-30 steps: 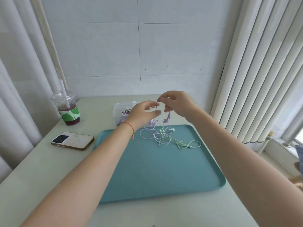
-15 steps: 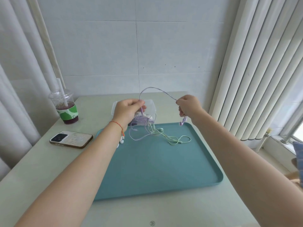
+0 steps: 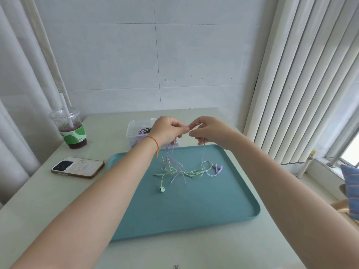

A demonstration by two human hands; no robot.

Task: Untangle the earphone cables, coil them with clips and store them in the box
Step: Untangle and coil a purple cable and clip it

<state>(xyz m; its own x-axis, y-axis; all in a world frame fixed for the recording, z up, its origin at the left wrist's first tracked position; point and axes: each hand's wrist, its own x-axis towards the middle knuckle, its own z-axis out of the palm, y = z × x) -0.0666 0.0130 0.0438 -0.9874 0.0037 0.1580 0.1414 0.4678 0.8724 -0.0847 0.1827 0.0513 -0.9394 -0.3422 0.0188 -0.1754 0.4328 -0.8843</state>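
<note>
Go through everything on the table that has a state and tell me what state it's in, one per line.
Left hand: pinches the purple cable.
Right hand: pinches the purple cable.
Purple cable: partly lifted, tangled with the green one.
Green cable: lying on the tray, tangled.
Box: open, dark items inside.
Cup: lidded, straw in, partly full.
Phone: face down.

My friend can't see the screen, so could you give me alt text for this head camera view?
Two hands, left hand and right hand, pinch a purple earphone cable above a teal tray, where it lies tangled with a green earphone cable. Behind stands a clear box; to the left are a phone and an iced drink.
</note>
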